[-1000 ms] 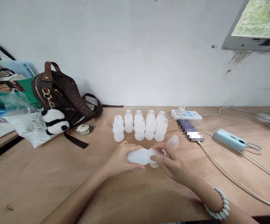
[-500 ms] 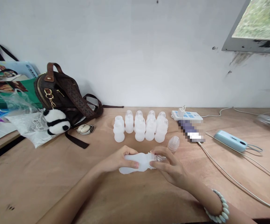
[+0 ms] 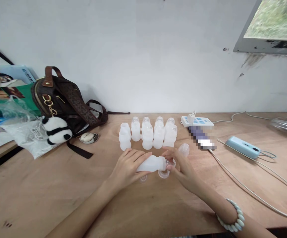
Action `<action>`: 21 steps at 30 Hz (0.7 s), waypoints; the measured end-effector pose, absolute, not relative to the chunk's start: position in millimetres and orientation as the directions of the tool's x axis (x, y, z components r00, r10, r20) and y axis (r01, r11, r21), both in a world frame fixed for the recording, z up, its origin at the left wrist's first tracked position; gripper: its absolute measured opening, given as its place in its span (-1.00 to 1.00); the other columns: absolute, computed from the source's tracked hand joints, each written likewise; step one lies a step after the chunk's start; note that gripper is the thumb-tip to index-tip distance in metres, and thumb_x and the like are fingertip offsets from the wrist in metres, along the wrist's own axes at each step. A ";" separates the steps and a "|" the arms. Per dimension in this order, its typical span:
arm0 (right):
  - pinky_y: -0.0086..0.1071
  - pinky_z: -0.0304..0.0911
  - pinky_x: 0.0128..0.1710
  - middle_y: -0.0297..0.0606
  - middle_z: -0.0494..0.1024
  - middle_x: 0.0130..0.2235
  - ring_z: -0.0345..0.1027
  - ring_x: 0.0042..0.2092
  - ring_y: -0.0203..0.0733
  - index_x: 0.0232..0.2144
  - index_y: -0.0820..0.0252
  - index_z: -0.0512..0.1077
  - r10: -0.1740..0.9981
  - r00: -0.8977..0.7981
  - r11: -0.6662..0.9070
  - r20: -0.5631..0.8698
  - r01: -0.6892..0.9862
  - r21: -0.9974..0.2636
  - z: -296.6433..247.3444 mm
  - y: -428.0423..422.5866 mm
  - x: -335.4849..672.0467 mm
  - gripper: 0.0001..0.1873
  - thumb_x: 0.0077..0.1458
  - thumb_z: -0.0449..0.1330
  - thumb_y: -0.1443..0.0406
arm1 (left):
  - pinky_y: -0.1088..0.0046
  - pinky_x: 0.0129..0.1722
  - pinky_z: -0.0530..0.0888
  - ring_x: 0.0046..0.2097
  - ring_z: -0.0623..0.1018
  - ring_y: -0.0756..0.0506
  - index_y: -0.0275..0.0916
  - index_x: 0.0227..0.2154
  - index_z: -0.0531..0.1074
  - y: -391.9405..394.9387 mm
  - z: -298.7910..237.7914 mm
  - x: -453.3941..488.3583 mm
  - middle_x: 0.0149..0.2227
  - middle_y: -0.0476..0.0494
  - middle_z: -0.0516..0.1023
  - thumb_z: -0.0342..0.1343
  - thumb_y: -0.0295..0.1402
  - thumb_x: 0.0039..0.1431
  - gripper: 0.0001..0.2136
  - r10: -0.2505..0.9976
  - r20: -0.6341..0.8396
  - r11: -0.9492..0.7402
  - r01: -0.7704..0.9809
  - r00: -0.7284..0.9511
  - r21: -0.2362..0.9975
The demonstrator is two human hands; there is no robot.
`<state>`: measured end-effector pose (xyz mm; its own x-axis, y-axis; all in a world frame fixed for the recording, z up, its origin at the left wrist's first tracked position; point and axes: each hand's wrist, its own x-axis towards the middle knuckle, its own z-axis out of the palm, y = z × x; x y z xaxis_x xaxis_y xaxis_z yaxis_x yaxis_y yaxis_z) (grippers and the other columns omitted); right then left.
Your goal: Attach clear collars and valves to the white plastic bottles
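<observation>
My left hand (image 3: pixel 127 165) is wrapped round a milky white baby bottle (image 3: pixel 151 164), which lies on its side with its mouth to the right. At that end, my right hand (image 3: pixel 180 167) has its fingers closed on a clear teat (image 3: pixel 170 163), partly hidden by them. Just below the bottle's neck shows a clear ring-shaped piece (image 3: pixel 163 174). Another small clear round piece (image 3: pixel 143 178) is under the bottle, mostly covered. Beyond the right fingers stands a clear domed cap (image 3: pixel 184 149).
Several white bottles with clear caps (image 3: pixel 147 137) stand behind my hands, beside one uncapped bottle (image 3: pixel 125 137). To the right are a power strip (image 3: pixel 200 121), a phone (image 3: pixel 200 137), a blue power bank (image 3: pixel 242 147) and cables. A backpack (image 3: pixel 64 96) and a watch (image 3: pixel 89 138) are left.
The left hand has shifted its hold to over the bottle's top. Right fingers have moved outward along the teat end. The clear ring and small round piece now show below the bottle.
</observation>
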<state>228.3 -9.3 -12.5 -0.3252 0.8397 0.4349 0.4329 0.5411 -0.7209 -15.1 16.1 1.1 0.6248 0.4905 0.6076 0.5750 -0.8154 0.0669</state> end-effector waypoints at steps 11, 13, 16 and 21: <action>-0.21 0.43 -0.15 -0.12 0.42 -0.03 0.39 -0.01 -0.05 -0.05 0.07 0.33 0.636 -0.304 0.751 0.709 0.455 -0.478 -4.3 -8.7 226.1 -0.74 0.20 0.18 0.34 | 0.20 0.01 0.32 0.00 0.46 -0.25 -0.18 -0.01 0.44 23.6 7.7 -18.9 -0.04 -0.17 0.57 0.22 -0.12 0.16 -0.61 0.727 0.576 -0.661 0.611 0.375 0.437; -0.23 0.44 -0.20 -0.10 0.41 -0.04 0.40 -0.03 -0.05 -0.05 0.08 0.32 0.648 -0.265 0.732 0.714 0.476 -0.488 -4.8 -7.9 226.7 -0.74 0.20 0.18 0.34 | 0.18 0.05 0.32 0.05 0.41 -0.25 -0.16 -0.01 0.43 26.2 9.7 -19.9 0.00 -0.16 0.53 0.20 -0.19 0.18 -0.66 0.812 0.522 -0.562 0.592 0.262 0.577; -0.26 0.46 -0.24 -0.09 0.40 -0.04 0.40 -0.05 -0.06 -0.05 0.10 0.31 0.676 -0.257 0.707 0.691 0.492 -0.508 -6.4 -6.9 226.7 -0.74 0.20 0.18 0.33 | 0.23 -0.01 0.39 -0.02 0.47 -0.22 -0.22 -0.05 0.39 29.4 7.2 -18.8 -0.04 -0.18 0.54 0.15 -0.26 0.16 -0.69 0.899 0.386 -0.436 0.509 0.209 0.742; -0.30 0.47 -0.28 -0.10 0.39 -0.04 0.38 -0.05 -0.07 -0.04 0.08 0.31 0.689 -0.298 0.704 0.661 0.494 -0.511 -9.5 -5.8 226.2 -0.73 0.20 0.16 0.34 | 0.24 -0.13 0.45 -0.15 0.56 -0.24 -0.27 -0.10 0.39 33.8 -4.4 -16.1 -0.15 -0.21 0.60 0.16 -0.25 0.11 -0.68 0.958 0.207 -0.284 0.533 0.201 0.798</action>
<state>226.2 -5.8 -9.5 -0.2976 0.6888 0.6611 0.4935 0.7038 -0.5111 -16.1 33.8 -4.4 0.2007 0.9576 0.2065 0.5325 -0.2836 0.7975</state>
